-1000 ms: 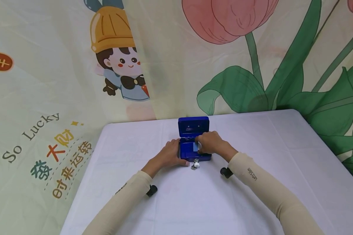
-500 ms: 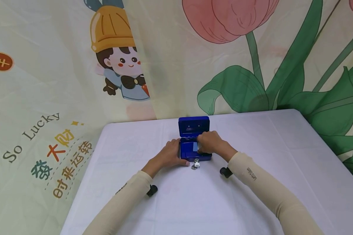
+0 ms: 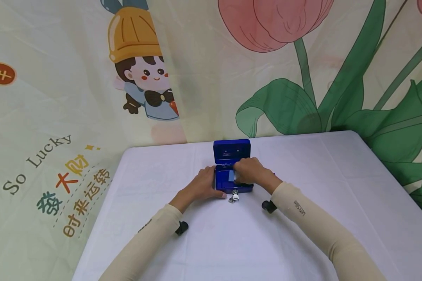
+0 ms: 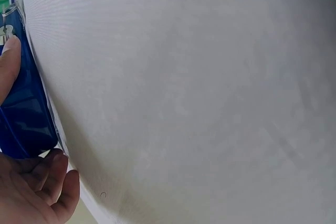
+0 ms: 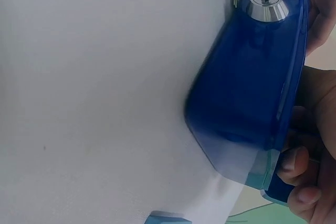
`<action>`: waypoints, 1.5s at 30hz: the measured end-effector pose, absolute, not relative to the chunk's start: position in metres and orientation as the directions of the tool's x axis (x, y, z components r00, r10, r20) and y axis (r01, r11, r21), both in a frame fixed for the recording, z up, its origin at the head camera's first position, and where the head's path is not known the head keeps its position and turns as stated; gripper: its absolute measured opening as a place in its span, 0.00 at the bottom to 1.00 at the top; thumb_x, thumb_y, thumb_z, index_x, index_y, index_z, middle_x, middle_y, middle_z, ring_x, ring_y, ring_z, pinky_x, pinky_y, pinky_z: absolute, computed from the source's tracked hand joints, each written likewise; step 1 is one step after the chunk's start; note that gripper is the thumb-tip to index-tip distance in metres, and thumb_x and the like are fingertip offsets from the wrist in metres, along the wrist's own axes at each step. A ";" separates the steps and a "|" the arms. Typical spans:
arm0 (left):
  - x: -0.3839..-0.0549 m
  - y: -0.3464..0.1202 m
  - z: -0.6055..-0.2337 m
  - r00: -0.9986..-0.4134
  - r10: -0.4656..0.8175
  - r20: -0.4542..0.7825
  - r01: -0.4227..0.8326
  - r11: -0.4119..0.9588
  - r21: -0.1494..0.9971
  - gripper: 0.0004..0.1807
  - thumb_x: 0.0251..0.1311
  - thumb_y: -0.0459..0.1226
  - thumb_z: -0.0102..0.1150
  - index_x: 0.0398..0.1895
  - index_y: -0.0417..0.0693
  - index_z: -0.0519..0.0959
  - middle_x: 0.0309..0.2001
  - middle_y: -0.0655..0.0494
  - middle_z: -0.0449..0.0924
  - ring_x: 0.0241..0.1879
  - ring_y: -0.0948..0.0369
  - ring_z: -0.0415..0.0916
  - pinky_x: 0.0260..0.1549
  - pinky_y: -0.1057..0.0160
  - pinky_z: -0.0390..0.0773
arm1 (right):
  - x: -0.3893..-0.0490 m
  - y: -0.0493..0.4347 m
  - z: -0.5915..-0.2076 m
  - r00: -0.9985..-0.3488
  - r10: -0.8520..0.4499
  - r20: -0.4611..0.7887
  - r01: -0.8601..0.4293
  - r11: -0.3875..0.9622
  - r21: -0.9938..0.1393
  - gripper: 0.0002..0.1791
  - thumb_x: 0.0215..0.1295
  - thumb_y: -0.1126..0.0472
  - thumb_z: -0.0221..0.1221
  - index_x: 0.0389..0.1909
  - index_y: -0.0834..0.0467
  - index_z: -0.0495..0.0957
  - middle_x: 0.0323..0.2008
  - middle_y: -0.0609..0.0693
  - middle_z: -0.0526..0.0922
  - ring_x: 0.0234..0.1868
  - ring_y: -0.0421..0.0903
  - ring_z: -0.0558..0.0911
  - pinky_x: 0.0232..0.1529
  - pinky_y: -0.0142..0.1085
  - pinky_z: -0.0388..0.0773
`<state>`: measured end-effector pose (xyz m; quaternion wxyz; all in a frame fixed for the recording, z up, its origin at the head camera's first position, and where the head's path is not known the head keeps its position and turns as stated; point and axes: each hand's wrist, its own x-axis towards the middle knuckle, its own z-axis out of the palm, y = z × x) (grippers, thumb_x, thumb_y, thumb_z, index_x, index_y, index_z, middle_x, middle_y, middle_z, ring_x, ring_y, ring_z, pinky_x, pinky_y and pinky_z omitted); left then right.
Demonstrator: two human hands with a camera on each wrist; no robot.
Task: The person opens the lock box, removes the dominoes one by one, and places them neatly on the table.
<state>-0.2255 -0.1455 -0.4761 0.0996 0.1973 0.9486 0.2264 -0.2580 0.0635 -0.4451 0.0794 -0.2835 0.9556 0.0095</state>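
A small blue metal cash box (image 3: 233, 188) stands on the table with its lid (image 3: 231, 151) raised. Keys hang from the silver lock (image 5: 268, 8) on its front. My left hand (image 3: 204, 184) grips the box's left end, thumb at the front near the lock in the left wrist view. Over the right half of the box is my right hand (image 3: 249, 171), its fingers curled inside the rim. At its fingertips shows a flat light-blue piece (image 3: 231, 175), which it appears to pinch; the fingertips themselves are hidden in the head view.
A white cloth covers the table (image 3: 211, 242). To the right of the box lies a light-blue object (image 5: 168, 219), mostly cut off in the right wrist view. Behind the table hangs a printed backdrop (image 3: 197, 70) with tulips and a cartoon figure.
My right hand has shifted slightly to the left inside the box, and the light-blue piece has moved left with it. The left hand keeps its place on the box.
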 end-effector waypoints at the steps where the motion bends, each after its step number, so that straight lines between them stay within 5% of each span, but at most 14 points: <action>1: -0.225 -0.145 -0.476 -0.902 0.420 -0.098 0.331 0.819 0.468 0.63 0.42 0.58 0.79 0.76 0.40 0.56 0.64 0.41 0.71 0.61 0.47 0.66 0.65 0.47 0.68 | -0.258 0.063 -0.445 -0.826 -0.540 -0.158 -0.543 0.839 -0.028 0.27 0.60 0.42 0.69 0.54 0.55 0.84 0.41 0.50 0.90 0.34 0.46 0.84 0.48 0.48 0.83; 28: -0.225 -0.146 -0.474 -0.899 0.419 -0.128 0.328 0.837 0.439 0.64 0.44 0.61 0.77 0.78 0.41 0.53 0.69 0.41 0.67 0.64 0.47 0.65 0.67 0.48 0.67 | -0.251 0.044 -0.443 -0.789 -0.599 -0.137 -0.593 0.801 -0.085 0.27 0.60 0.45 0.70 0.55 0.56 0.83 0.46 0.52 0.89 0.43 0.51 0.86 0.51 0.49 0.82; 45: -0.224 -0.145 -0.474 -0.905 0.406 -0.130 0.316 0.844 0.434 0.63 0.44 0.61 0.77 0.77 0.39 0.55 0.67 0.41 0.69 0.62 0.47 0.66 0.65 0.49 0.69 | -0.248 0.034 -0.447 -0.763 -0.635 -0.126 -0.619 0.772 -0.143 0.21 0.62 0.50 0.70 0.53 0.55 0.84 0.43 0.49 0.89 0.39 0.47 0.84 0.50 0.46 0.83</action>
